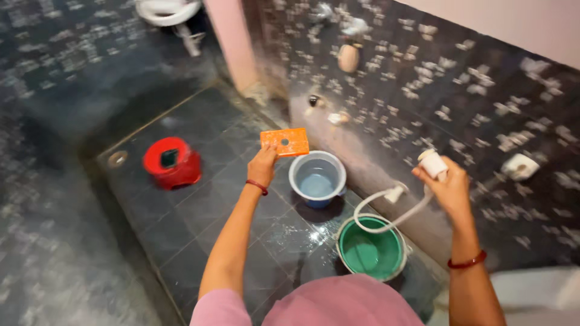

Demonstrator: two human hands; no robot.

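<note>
Grip first: we see the left hand (262,164) closed around the lower edge of a flat orange rectangular plastic plate (285,141) with a round hole near its middle, fingers pinching it from below so the plate stands up above the hand, held out over the dark tiled floor (199,211). The right hand (448,188) is wrapped shut around a small white plastic spray head (432,163), whose tip sticks out above the fist; a white flexible hose (386,226) loops down from it and curls over the rim of a green round plastic bucket (370,252). We note that the orange plate sits just above and to the left of a blue-grey round plastic bucket (317,178) holding water, not touching it. The green bucket stands near the person's body, just beside the blue-grey one and close to the base of the dark speckled wall (483,108). Well apart to the left, a red plastic stool-like tub (172,163) rests on the floor, with a round floor drain (117,159) near it. Both wrists carry a thin red bangle. On the wall we see a pale tap fitting (338,118), blurred, and a white wall fixture (519,166) to the right. The floor around the buckets looks wet and shiny.
</note>
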